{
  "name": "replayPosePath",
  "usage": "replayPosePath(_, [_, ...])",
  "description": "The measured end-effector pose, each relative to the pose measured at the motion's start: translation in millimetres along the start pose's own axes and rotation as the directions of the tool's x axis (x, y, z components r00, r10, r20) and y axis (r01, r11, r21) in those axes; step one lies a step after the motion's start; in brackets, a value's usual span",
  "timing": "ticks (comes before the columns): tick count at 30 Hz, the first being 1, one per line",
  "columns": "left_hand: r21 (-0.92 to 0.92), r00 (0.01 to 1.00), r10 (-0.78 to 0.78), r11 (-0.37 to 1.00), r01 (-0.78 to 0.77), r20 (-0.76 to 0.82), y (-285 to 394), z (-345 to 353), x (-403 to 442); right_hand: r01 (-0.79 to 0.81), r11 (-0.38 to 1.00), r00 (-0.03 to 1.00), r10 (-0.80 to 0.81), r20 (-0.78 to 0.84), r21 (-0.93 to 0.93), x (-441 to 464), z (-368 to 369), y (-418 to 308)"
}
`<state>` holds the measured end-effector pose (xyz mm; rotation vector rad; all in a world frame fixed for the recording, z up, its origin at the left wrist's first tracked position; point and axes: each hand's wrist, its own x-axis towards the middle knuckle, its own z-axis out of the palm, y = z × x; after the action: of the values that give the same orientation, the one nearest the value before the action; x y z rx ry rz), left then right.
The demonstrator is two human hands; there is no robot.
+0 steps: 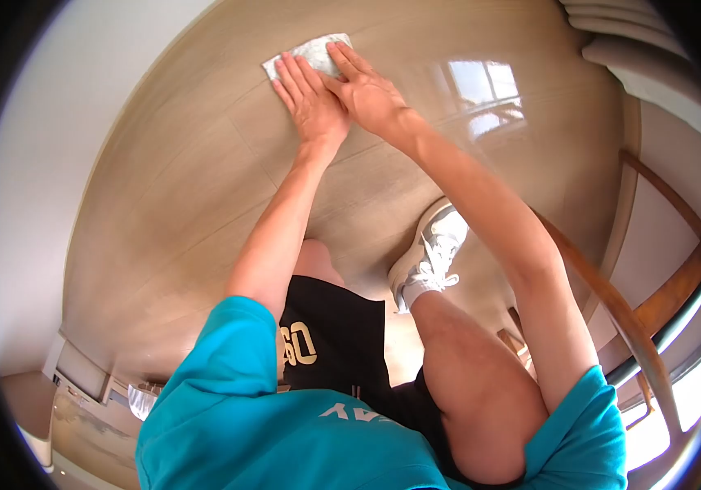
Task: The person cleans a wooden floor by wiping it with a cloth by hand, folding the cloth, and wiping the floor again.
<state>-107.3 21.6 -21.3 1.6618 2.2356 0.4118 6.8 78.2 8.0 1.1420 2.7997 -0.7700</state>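
Teal short-sleeved T-shirt [285, 441] closest; bare left hand [318, 114] and bare right hand [371, 98] flat on a thin, white, roughly rectangular cloth [326, 51]

Pale white wall [32, 122] borders the left edge of the glossy beige-brown, wood-patterned floor [179, 163]. From the T-shirt's left sleeve, the bare left arm [273, 233] reaches forward, nearly straight at the elbow. Its hand lies palm down on the lower part of the cloth, fingers stretched out and slightly spread, pointing away from the body; it grasps nothing.

The cloth lies flat on the floor, well forward of the person and nearer the floor's left edge than its right. Nearer the body, black shorts [334, 314] with cream lettering show above the shirt's hem.

Just beside the left hand, the right hand is also palm down, fingers extended over the cloth's right part and not closed around anything. Its thumb points across toward the left hand; whether the two touch cannot be told.

A white-and-grey lace-up shoe [432, 249] rests on the floor beneath the bent right leg [481, 384]. Farther right, a bright window reflection [485, 94] shines on the floor. The bare right arm [489, 196] slants inward from the right sleeve, slightly bent. Along the floor's right edge stand a brown curved wooden chair [624, 318] and, toward the far right corner, pale grey folded fabric [652, 73].
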Motion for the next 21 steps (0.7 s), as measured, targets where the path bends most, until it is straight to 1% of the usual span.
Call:
replayPosePath(1, [-0.001,1.000,0.009,1.000,-0.009,0.019,4,3,-9,-0.019,1.000,1.000,0.019,0.005,0.009,-11,8,-1])
replayPosePath(3, [0.003,0.998,0.043,0.999,-0.044,0.056,8,5,-35,-0.058,0.995,0.998,0.055,-0.034,-0.081,-35,23,-9])
replayPosePath(4, [0.055,0.995,0.033,0.998,-0.038,0.094,13,8,-54,-0.094,0.995,0.995,0.093,0.030,0.025,-59,15,-17])
replayPosePath(5, [0.100,0.991,0.032,0.994,-0.046,0.133,21,9,-79,-0.069,0.997,0.997,0.070,-0.023,0.026,-87,26,-22])
replayPosePath(6, [0.068,0.982,0.023,0.997,-0.036,0.189,26,10,-107,-0.043,0.999,0.996,0.045,-0.079,0.020,-116,40,-26])
replayPosePath(7, [0.066,0.974,0.028,0.997,-0.044,0.223,32,14,-138,-0.063,0.996,0.998,0.063,0.002,0.062,-145,38,-36])
replayPosePath(8, [0.050,0.963,-0.004,0.999,-0.010,0.270,42,12,-165,-0.081,0.995,0.995,0.078,0.061,0.054,-171,34,-48])
replayPosePath(9, [0.076,0.955,-0.038,0.997,0.016,0.295,44,19,-194,-0.077,0.996,0.992,0.073,0.099,0.037,-192,40,-57])
replayPosePath(10, [0.036,0.951,-0.060,0.998,0.052,0.303,49,19,-216,-0.076,0.996,0.982,0.082,0.172,-0.042,-209,43,-69])
replayPosePath(11, [0.034,0.944,-0.090,0.996,0.084,0.318,53,23,-234,-0.071,0.990,0.965,0.099,0.242,-0.123,-219,43,-77])
replayPosePath(12, [0.069,0.943,-0.093,0.995,0.074,0.321,53,24,-238,-0.065,0.990,0.965,0.095,0.245,-0.127,-220,39,-78])
replayPosePath(13, [0.106,0.941,-0.097,0.992,0.066,0.323,53,26,-241,-0.045,0.988,0.955,0.087,0.283,-0.150,-221,35,-79])
replayPosePath(14, [0.106,0.942,-0.105,0.992,0.074,0.318,52,28,-243,-0.024,0.985,0.945,0.078,0.318,-0.170,-221,33,-79])
replayPosePath(15, [0.101,0.949,-0.076,0.994,0.047,0.307,50,26,-239,-0.019,0.985,0.945,0.074,0.318,-0.172,-219,34,-78])
replayPosePath(16, [0.091,0.955,-0.039,0.996,0.012,0.294,49,25,-230,-0.044,0.985,0.964,0.086,0.251,-0.168,-215,36,-74])
replayPosePath(17, [0.087,0.956,-0.035,0.996,0.010,0.290,44,26,-214,-0.067,0.985,0.978,0.097,0.184,-0.160,-209,39,-68])
replayPosePath(19, [0.147,0.949,0.132,0.973,-0.180,0.287,33,25,-158,-0.069,0.957,0.976,0.123,0.182,-0.280,-173,31,-50])
replayPosePath(20, [0.093,0.957,0.158,0.978,-0.185,0.243,36,23,-126,-0.095,0.954,0.983,0.135,0.121,-0.285,-152,30,-36])
replayPosePath(21, [0.039,0.962,0.184,0.980,-0.196,0.201,38,22,-95,-0.152,0.980,0.986,0.160,0.048,-0.130,-131,28,-20])
